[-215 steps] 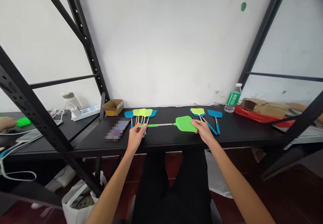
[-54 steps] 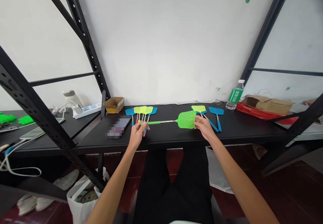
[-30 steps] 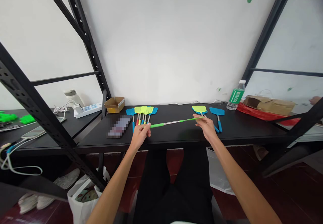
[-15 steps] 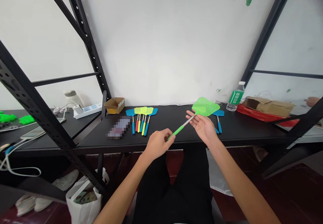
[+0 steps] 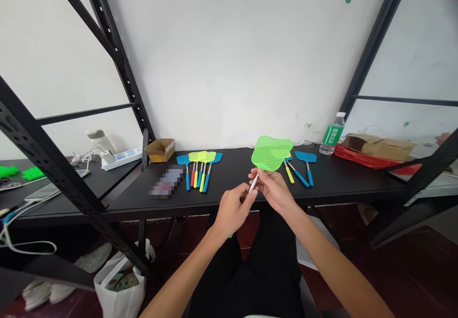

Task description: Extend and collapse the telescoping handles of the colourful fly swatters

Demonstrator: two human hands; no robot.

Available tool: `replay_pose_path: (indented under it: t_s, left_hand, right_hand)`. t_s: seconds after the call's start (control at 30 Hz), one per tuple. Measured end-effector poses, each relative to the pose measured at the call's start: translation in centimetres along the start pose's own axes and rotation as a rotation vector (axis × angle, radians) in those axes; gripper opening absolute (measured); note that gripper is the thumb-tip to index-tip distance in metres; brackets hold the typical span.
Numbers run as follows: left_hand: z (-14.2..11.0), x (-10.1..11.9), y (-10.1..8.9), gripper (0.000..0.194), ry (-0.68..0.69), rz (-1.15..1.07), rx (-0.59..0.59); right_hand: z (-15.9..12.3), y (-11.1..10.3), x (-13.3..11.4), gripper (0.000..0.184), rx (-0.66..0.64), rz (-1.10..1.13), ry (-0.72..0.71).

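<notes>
A green fly swatter (image 5: 271, 153) with a perforated head is held over the table's front edge, head up and tilted away from me. My left hand (image 5: 234, 209) grips its silver metal shaft, covering most of the part below. A bit of the green handle shows beneath that hand. Just under the head, my right hand (image 5: 275, 190) pinches the neck with thumb and fingers, close to the left hand. Beyond the right hand lie a yellow-handled swatter (image 5: 289, 173), partly hidden by the green head, and two blue swatters (image 5: 305, 157).
Several blue, yellow and red-handled swatters (image 5: 202, 157) lie in a row on the black table (image 5: 136, 201). Left of them are a small cardboard box (image 5: 160, 150) and a blurred-out flat object (image 5: 167, 182). A water bottle (image 5: 332, 134) stands at right, near black rack posts (image 5: 375, 41).
The green swatter has come left and nearer. My left hand has moved from its handle onto the metal shaft, and my right hand's spread fingers have closed at the neck.
</notes>
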State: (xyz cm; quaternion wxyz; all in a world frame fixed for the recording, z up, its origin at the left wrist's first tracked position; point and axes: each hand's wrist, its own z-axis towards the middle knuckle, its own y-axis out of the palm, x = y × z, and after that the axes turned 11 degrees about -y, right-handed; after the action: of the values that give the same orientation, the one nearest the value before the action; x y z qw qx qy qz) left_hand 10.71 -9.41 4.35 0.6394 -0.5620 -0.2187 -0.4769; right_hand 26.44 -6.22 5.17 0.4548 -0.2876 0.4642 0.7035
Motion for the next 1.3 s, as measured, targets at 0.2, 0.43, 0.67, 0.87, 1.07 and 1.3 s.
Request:
replay_pose_path:
  t_s: [0.2, 0.43, 0.67, 0.87, 1.07, 1.3]
  left_hand:
    - [-0.2, -0.3, 0.0, 0.034, -0.017, 0.267, 0.199]
    - [-0.3, 0.2, -0.1, 0.036, -0.021, 0.273, 0.179]
    - [-0.4, 0.8, -0.7, 0.046, -0.078, -0.062, -0.030]
    - [0.2, 0.7, -0.4, 0.046, -0.225, -0.593, -0.347]
    - [0.1, 0.8, 0.6, 0.038, -0.311, -1.106, -0.596]
    - [-0.4, 1.3, 0.4, 0.042, -0.229, -0.862, -0.537]
  right_hand:
    - [0.2, -0.4, 1.0, 0.031, 0.079, -0.013, -0.002]
    - [0.2, -0.7, 1.3, 0.028, 0.083, -0.145, -0.130]
    - [0.3, -0.6, 1.2, 0.032, 0.039, -0.116, -0.121]
    - [0.2, -0.6, 0.3, 0.030, -0.009, 0.031, -0.080]
    - [0.0, -0.1, -0.2, 0.029, -0.033, 0.170, -0.070]
    - [-0.1, -0.1, -0.4, 0.030, -0.012, 0.090, -0.122]
